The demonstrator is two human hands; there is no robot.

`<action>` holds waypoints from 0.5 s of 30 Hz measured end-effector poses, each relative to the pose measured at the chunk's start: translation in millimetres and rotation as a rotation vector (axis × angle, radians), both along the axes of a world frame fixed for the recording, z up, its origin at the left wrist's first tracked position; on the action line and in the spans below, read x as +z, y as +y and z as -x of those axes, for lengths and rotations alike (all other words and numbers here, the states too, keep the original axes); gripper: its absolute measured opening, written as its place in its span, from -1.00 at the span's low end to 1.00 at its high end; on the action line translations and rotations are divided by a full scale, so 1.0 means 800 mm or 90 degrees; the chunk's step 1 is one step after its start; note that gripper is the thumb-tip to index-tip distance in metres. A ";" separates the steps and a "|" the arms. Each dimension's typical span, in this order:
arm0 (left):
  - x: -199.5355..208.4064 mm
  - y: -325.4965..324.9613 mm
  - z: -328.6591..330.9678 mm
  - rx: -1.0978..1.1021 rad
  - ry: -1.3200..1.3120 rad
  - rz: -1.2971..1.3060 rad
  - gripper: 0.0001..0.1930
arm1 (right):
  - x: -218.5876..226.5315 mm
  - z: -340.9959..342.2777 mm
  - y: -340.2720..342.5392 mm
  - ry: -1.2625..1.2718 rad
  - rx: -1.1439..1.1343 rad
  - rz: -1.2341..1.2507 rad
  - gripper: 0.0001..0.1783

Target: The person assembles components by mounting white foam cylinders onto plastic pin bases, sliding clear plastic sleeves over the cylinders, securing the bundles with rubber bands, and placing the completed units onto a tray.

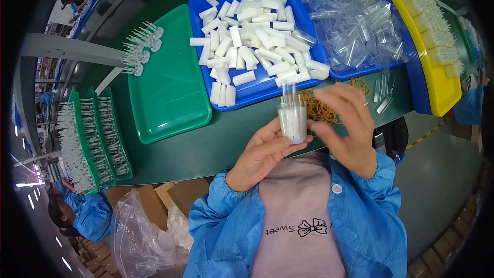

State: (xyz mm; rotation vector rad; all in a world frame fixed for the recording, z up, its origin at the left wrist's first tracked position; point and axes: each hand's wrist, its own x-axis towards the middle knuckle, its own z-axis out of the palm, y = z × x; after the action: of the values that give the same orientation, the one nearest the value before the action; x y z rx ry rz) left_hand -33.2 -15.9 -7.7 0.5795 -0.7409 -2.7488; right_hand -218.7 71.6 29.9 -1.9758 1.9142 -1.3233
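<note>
My left hand [262,154] is closed round a small upright bundle of clear tubes with white cylinders [293,121], its fingers under and beside the base. Thin clear pieces stick up from the bundle's top. My right hand [350,123] hangs just right of it, fingers apart and somewhat blurred, a ring on one finger; the thumb tip is close to the bundle, and I cannot tell whether it touches. Orange-yellow rubber bands [316,108] lie in a heap behind the hands. Beyond them, a blue tray [234,102] carries many loose white cylinders [244,77].
Clear tubes [355,31] fill a second blue tray. At right stands a yellow tray [445,100] of white-tipped pieces; loose clear tubes [382,92] lie nearby. Left are a green tray [170,87] with several clear stemmed pieces and filled green racks [95,144]. Co-workers sit farther off.
</note>
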 end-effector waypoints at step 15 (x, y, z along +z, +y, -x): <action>-0.005 0.008 -0.006 -0.108 -0.046 0.012 -0.38 | 0.012 -0.014 0.004 0.067 0.127 -0.233 0.17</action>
State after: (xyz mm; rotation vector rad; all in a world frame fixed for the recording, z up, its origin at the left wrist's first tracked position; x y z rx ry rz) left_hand -28.6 -9.1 -12.1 0.6437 -0.8687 -2.8852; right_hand -207.4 75.1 39.1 -2.0103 1.7863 -0.7705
